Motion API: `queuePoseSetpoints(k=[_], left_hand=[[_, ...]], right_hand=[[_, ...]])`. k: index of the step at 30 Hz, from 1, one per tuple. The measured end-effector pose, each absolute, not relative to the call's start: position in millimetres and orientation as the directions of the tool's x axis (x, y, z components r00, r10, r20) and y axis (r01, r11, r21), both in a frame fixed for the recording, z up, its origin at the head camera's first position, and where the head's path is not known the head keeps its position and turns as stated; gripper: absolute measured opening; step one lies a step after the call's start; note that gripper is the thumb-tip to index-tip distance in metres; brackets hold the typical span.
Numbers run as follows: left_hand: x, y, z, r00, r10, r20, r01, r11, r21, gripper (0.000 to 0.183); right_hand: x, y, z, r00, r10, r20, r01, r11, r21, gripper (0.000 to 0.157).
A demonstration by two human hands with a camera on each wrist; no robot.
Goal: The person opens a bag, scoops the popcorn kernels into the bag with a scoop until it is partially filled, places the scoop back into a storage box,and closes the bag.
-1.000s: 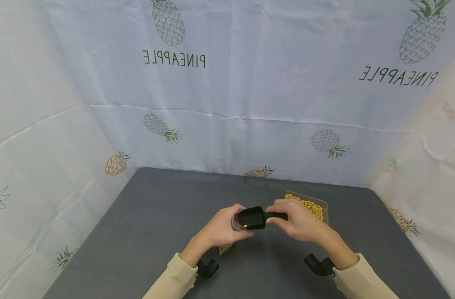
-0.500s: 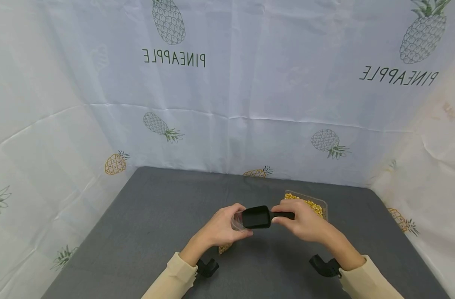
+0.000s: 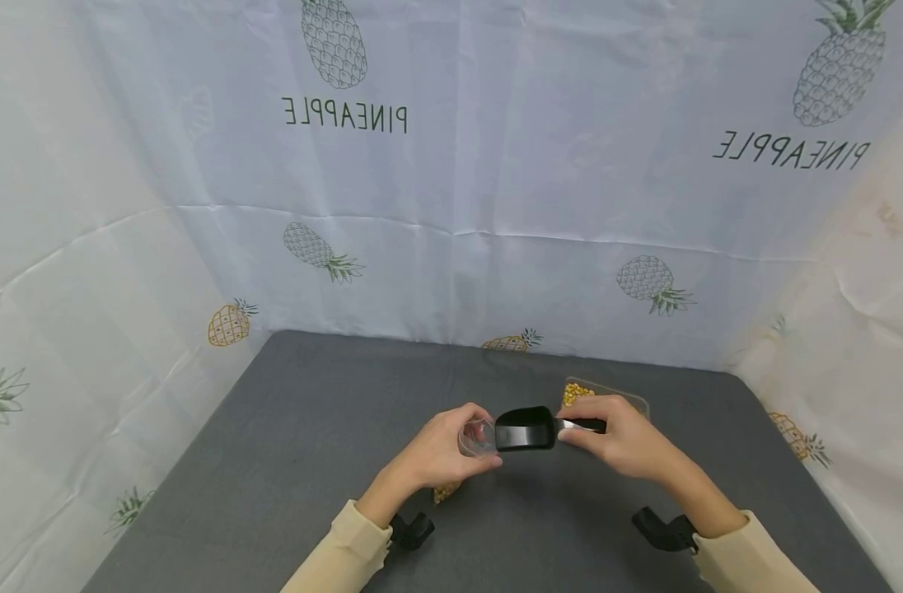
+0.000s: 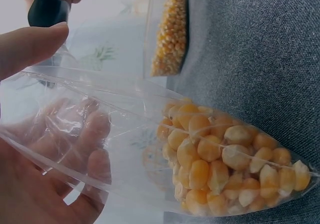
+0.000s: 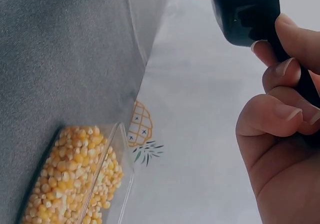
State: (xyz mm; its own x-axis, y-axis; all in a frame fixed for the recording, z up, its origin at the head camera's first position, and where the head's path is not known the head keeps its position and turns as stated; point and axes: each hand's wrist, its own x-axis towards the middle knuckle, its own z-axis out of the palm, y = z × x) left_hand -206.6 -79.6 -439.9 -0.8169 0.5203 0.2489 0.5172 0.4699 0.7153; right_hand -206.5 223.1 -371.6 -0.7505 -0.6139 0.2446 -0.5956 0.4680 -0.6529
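My left hand (image 3: 442,451) holds a clear plastic bag (image 4: 132,102) near its open mouth, with the thumb on one side and fingers round the other. Yellow corn kernels (image 4: 215,159) fill the bag's lower end, which reaches the table. In my right hand (image 3: 607,434) is a black scoop (image 3: 524,430), pinched by its handle between thumb and fingers. The scoop's bowl is just right of the bag's mouth in the head view, and no kernels show in it. The right wrist view has the scoop (image 5: 246,12) at the top, fingers curled round its handle.
A clear plastic box (image 5: 119,149) of corn kernels (image 5: 70,169) stands on the grey table (image 3: 333,395), behind my right hand in the head view and partly hidden by it. White curtains (image 3: 451,165) printed with pineapples hang behind and at both sides.
My right hand has drawn the scoop rightward, away from the bag's mouth, and its bowl has tilted. A kernel seen at the scoop's edge earlier is gone from there. My left hand stays put.
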Motion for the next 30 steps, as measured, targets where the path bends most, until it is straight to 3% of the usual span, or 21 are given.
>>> queuePoseSetpoints(k=[6,30], left_hand=[[-207,-79,-440,-0.814,0.520,0.259,0.523,0.461,0.717,0.048],[-207,-79,-441,-0.807,0.526,0.268,0.539,0.468,0.701,0.047]], right_hand=[[-206,234,-371,-0.791,-0.574,0.211,-0.559,0.538,-0.631,0.029],[-214,281,-385,-0.891,-0.420,0.173,-0.428,0.647,-0.631,0.031]])
